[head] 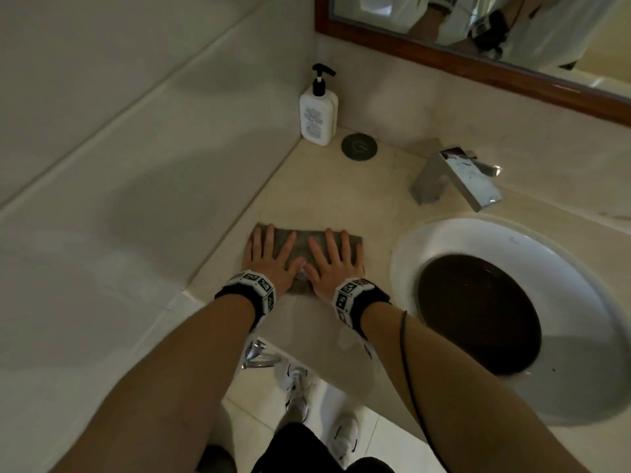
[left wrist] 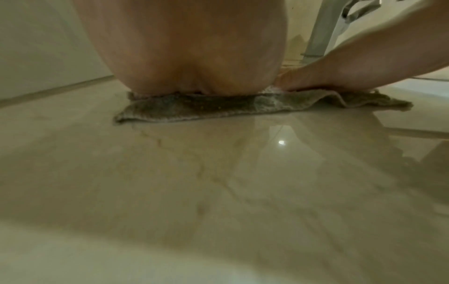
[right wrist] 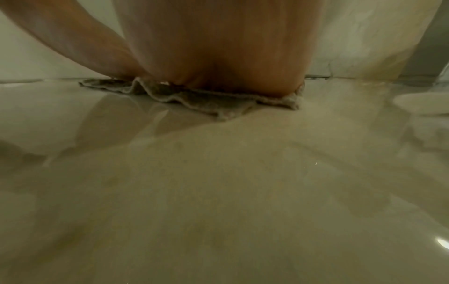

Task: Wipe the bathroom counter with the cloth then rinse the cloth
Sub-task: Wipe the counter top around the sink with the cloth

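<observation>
The cloth point(head: 300, 249) is spread flat on the worktop point(head: 341, 192), in the strip between the side wall and the basin point(head: 426, 240). It is pressed down by both hands side by side: the left hand point(head: 269, 256) on its wall-side half, the right hand point(head: 333, 261) on its basin-side half. Neither grip is clenched; the fingers are extended and splayed, palms down, so the cloth is held by pressure only and nothing is grasped.

In the wrist views the near edge of the cloth point(left wrist: 243, 106) is seen rippled and partly lifted from the polished stone. The cloth is judged to be soft, limp and light, with no stiffness of its own; a darker patch suggests dampness, though this cannot be confirmed. On a glossy worktop it is expected to slide easily and to bunch at the unweighted edges. Even palm pressure over the middle is therefore advised while wiping.

For the rinse, the cloth should be gathered at a free edge or corner, or bunched in the fist, then carried under the tap point(head: 457, 175). The soap bottle point(head: 318, 110) in the corner should be avoided during strokes toward the back wall.
</observation>
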Demonstrator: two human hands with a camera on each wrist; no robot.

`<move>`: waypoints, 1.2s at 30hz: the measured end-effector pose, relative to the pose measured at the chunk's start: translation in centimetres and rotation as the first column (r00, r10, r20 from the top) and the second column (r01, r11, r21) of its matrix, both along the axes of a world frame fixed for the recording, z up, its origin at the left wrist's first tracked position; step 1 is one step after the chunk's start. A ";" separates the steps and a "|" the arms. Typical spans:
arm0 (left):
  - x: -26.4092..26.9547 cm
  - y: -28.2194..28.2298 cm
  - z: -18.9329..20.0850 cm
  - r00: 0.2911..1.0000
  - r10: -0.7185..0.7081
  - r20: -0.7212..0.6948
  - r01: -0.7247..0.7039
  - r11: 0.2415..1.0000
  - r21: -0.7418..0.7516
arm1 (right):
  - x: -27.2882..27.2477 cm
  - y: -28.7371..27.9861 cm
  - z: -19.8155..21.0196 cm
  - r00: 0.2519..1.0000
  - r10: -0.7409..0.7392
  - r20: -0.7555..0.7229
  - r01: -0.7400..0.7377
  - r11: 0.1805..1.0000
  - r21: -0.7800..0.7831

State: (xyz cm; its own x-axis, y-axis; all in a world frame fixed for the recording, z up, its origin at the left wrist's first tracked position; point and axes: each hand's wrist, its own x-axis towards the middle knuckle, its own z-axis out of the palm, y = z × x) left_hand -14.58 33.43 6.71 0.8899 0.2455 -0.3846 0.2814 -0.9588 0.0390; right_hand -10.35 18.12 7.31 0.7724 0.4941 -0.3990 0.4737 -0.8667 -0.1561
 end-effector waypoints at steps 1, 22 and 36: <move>-0.8 -0.5 0.0 1.000 0.004 0.007 -0.004 1.000 0.004 | -0.7 -0.5 0.1 1.000 0.009 0.000 -0.009 1.000 -0.003; 5.3 2.5 -0.4 0.994 -0.108 0.006 0.109 0.993 -0.049 | 2.6 1.8 -0.7 0.994 -0.102 0.028 0.102 0.995 0.022; 10.0 5.8 -0.5 0.991 -0.103 0.083 0.108 0.992 -0.066 | 7.8 5.3 -0.5 0.983 -0.185 0.001 0.185 0.982 0.034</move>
